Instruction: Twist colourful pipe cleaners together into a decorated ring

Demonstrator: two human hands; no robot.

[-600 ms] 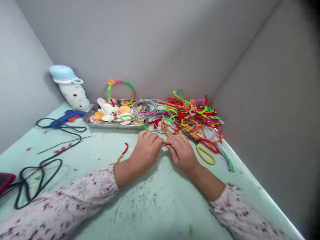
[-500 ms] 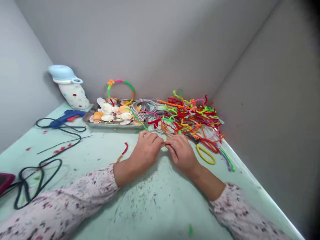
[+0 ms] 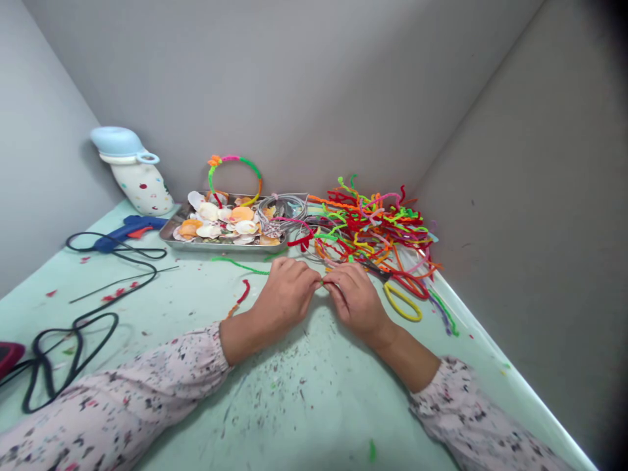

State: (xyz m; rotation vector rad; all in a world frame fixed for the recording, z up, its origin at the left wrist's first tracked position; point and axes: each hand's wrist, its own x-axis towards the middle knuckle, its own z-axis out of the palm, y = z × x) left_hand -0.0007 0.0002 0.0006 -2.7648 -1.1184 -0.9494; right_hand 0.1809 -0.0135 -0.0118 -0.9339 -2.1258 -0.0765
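Note:
My left hand (image 3: pixel 284 294) and my right hand (image 3: pixel 357 297) meet over the table, thumbs and fingertips pinched close together. Between them shows a tiny bit of pipe cleaner, mostly covered by the fingers. A thin green pipe cleaner (image 3: pixel 239 264) sticks out leftward from behind my left hand. Beside the left wrist is a red and orange pipe cleaner end (image 3: pixel 242 296), its rest hidden by the wrist. Just right of my right hand are yellow-and-red-handled scissors (image 3: pixel 402 302), blades partly under pipe cleaners.
A metal tray (image 3: pixel 223 248) of seashells (image 3: pixel 210 211) stands at the back, with a coloured pipe cleaner ring (image 3: pixel 258 171) leaning upright in it. Right of it lies a pipe cleaner heap (image 3: pixel 373 222). At left are a bottle (image 3: pixel 142 186), a blue glue gun (image 3: pixel 125 233) and black cord (image 3: pixel 81 320).
The green pipe cleaner has swung from slanting up over the tray to pointing left, low over the table. Both hands keep their pinch in nearly the same place. The view has shifted slightly.

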